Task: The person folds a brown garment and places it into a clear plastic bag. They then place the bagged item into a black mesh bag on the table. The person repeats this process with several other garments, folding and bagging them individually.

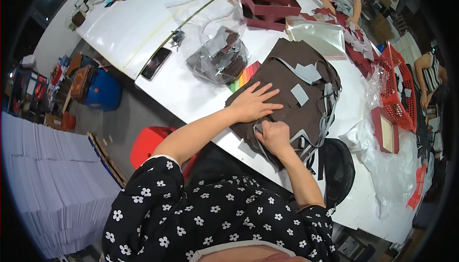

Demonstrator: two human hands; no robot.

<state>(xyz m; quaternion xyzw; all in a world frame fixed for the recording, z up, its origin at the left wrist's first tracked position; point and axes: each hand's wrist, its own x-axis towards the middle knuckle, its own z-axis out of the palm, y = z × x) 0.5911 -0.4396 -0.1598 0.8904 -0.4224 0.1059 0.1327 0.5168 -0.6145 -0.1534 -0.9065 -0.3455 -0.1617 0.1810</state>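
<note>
- Left hand (253, 103): lies flat, palm down, fingers spread, pressing on the near part of the pile of brown cloth (287, 85). It grips nothing.
- Right hand (275, 137): curled into a loose fist at the near edge of the same pile, fingers closed on a grey strap (260, 130) that comes out of the cloth. How much of the strap is inside the fist cannot be told.
- The two hands are close together, the left just above the right in the view.
- The pile sits on the white table (191, 95), near its front edge, directly ahead of the person. Several grey patches (300, 94) lie on top of the cloth; more grey straps hang off its right side.
- Just beyond the pile, to its left: a clear plastic bag (217, 47) holding grey and dark scraps, with a strip of rainbow-coloured card (244, 76) beside it.
- A dark phone (156, 63) lies further left on the table.
- Right of the pile: a red basket (397, 90) and crumpled clear plastic sheeting (387, 161).
- At the far end of the table another person's hand (354, 21) rests among red pieces.
</note>
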